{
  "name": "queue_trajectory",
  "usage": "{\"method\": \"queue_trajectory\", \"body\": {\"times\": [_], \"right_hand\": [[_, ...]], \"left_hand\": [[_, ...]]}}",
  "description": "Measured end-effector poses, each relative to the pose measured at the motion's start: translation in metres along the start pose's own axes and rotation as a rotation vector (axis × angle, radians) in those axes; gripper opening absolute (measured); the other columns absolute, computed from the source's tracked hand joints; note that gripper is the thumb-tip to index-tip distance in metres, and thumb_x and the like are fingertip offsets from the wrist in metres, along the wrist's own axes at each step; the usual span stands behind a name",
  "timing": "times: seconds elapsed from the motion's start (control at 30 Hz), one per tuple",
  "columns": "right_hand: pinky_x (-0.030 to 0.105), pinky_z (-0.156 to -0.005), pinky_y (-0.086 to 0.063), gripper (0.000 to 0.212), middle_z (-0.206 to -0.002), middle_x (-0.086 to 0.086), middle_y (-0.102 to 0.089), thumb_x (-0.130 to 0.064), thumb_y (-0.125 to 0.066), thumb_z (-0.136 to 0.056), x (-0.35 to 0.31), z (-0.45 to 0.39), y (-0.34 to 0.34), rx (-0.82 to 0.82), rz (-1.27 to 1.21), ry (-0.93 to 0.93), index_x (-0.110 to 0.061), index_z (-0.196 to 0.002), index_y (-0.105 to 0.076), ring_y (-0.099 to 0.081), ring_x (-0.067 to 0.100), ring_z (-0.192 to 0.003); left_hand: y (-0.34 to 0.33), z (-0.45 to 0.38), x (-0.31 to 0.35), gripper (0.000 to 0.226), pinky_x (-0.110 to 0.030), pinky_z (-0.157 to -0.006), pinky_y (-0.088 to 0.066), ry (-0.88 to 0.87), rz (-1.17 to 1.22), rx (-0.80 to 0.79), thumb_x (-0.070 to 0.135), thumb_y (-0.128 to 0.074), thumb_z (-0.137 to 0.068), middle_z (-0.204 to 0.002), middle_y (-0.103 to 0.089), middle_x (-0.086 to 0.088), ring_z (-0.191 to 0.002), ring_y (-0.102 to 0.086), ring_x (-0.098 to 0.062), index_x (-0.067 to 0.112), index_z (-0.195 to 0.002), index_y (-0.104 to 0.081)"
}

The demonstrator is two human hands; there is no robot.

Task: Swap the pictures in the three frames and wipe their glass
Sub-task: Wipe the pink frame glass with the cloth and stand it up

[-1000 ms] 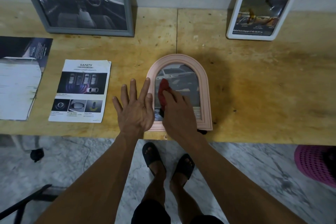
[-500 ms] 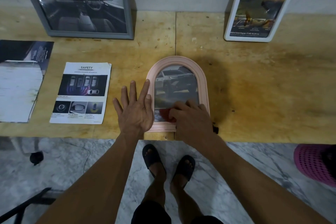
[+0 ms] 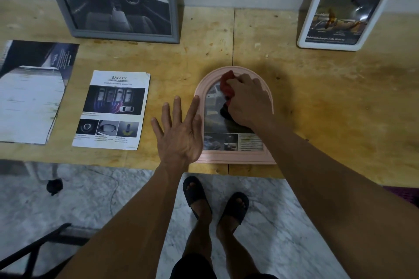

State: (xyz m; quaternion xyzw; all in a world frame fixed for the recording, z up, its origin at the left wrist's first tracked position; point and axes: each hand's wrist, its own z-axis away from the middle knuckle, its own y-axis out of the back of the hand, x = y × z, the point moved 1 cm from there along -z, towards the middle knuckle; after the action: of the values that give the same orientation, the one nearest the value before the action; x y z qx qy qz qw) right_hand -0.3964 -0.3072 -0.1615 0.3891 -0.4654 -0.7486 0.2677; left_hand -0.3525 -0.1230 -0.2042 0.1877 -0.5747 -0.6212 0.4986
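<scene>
Pink arched frame [image 3: 235, 156] flat at centre of plywood table [image 3: 328, 108]; right hand [image 3: 248, 103] gripping red cloth [image 3: 227, 85] against upper glass, left hand [image 3: 180, 133], fingers spread, pressing left edge.

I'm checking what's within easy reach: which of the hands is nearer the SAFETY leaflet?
Left. The left hand lies flat between the SAFETY leaflet and the pink arched frame; the right hand is farther, on the frame's glass, holding a red cloth.
</scene>
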Motion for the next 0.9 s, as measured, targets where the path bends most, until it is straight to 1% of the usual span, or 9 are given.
{"method": "queue_trajectory", "body": {"times": [0.13,0.23,0.4,0.5,0.6,0.67,0.77,0.83,0.9], "right_hand": [[0.049,-0.103,-0.039,0.058,-0.142,0.001,-0.042,-0.025,-0.066,-0.081,-0.019,-0.004,-0.008,-0.091,0.083,0.127,-0.029,-0.136,-0.048,-0.037,0.032,-0.129],[0.051,-0.100,-0.040,0.049,-0.137,0.002,-0.045,-0.019,-0.059,-0.085,-0.027,0.014,-0.016,-0.119,0.057,0.172,-0.024,-0.132,-0.049,-0.038,0.031,-0.126],[0.044,-0.080,-0.044,0.020,-0.107,-0.004,-0.057,-0.021,-0.052,-0.086,-0.019,0.068,-0.039,0.010,0.048,0.294,-0.024,-0.101,-0.063,-0.049,0.024,-0.100],[0.039,-0.075,-0.041,0.018,-0.097,-0.005,-0.059,-0.020,-0.050,-0.082,-0.017,0.084,-0.037,-0.012,0.072,0.311,-0.023,-0.089,-0.067,-0.051,0.023,-0.093],[0.040,-0.086,-0.041,0.016,-0.105,-0.004,-0.058,-0.029,-0.050,-0.090,-0.008,0.068,-0.010,-0.164,0.092,0.242,-0.026,-0.091,-0.065,-0.049,0.022,-0.102],[0.044,-0.091,-0.044,0.018,-0.111,-0.001,-0.058,-0.035,-0.050,-0.092,0.002,0.044,0.009,-0.127,0.062,0.177,-0.027,-0.098,-0.064,-0.051,0.023,-0.107],[0.050,-0.102,-0.040,0.038,-0.134,-0.005,-0.053,-0.024,-0.057,-0.087,0.018,0.005,0.014,0.008,0.019,0.159,-0.030,-0.125,-0.058,-0.044,0.025,-0.122],[0.048,-0.106,-0.036,0.053,-0.143,-0.006,-0.047,-0.017,-0.060,-0.084,0.018,-0.007,0.007,-0.024,0.071,0.166,-0.032,-0.134,-0.052,-0.040,0.026,-0.127],[0.046,-0.104,-0.032,0.054,-0.144,-0.003,-0.045,-0.016,-0.063,-0.083,0.013,-0.003,-0.001,-0.035,0.118,0.159,-0.028,-0.134,-0.051,-0.036,0.027,-0.129]], "left_hand": [[0.000,0.000,0.000,0.049,-0.057,-0.119,0.012,0.000,0.000,0.009,0.058,-0.001,-0.102,-0.167,0.009,0.007,-0.152,0.016,-0.025,0.057,-0.149,0.011],[0.000,0.001,0.000,0.048,-0.057,-0.119,0.010,0.007,-0.001,0.018,0.057,0.001,-0.102,-0.167,0.008,0.008,-0.153,0.015,-0.024,0.058,-0.149,0.010],[-0.001,-0.001,0.001,0.048,-0.056,-0.120,0.010,0.017,-0.006,0.021,0.056,0.001,-0.102,-0.167,0.008,0.008,-0.153,0.015,-0.023,0.057,-0.149,0.009],[0.000,0.000,0.001,0.048,-0.057,-0.119,0.011,0.016,-0.004,0.022,0.055,0.000,-0.102,-0.167,0.008,0.008,-0.152,0.015,-0.023,0.057,-0.150,0.008],[-0.001,0.001,0.001,0.049,-0.057,-0.119,0.010,0.016,0.000,0.024,0.056,0.000,-0.102,-0.167,0.007,0.008,-0.152,0.015,-0.023,0.056,-0.150,0.007],[-0.001,0.001,0.001,0.049,-0.057,-0.119,0.011,0.016,-0.001,0.024,0.057,0.001,-0.102,-0.167,0.008,0.008,-0.152,0.016,-0.023,0.056,-0.150,0.008],[-0.002,0.000,0.000,0.049,-0.057,-0.119,0.011,0.019,-0.004,0.018,0.057,0.001,-0.102,-0.167,0.009,0.008,-0.152,0.016,-0.023,0.057,-0.150,0.008],[-0.002,0.000,0.001,0.049,-0.057,-0.119,0.010,0.022,-0.005,0.018,0.057,0.000,-0.102,-0.167,0.009,0.008,-0.152,0.016,-0.023,0.057,-0.150,0.008],[-0.002,0.000,0.001,0.049,-0.058,-0.119,0.010,0.023,-0.008,0.022,0.056,0.000,-0.102,-0.167,0.008,0.008,-0.152,0.016,-0.023,0.056,-0.150,0.008]]}}
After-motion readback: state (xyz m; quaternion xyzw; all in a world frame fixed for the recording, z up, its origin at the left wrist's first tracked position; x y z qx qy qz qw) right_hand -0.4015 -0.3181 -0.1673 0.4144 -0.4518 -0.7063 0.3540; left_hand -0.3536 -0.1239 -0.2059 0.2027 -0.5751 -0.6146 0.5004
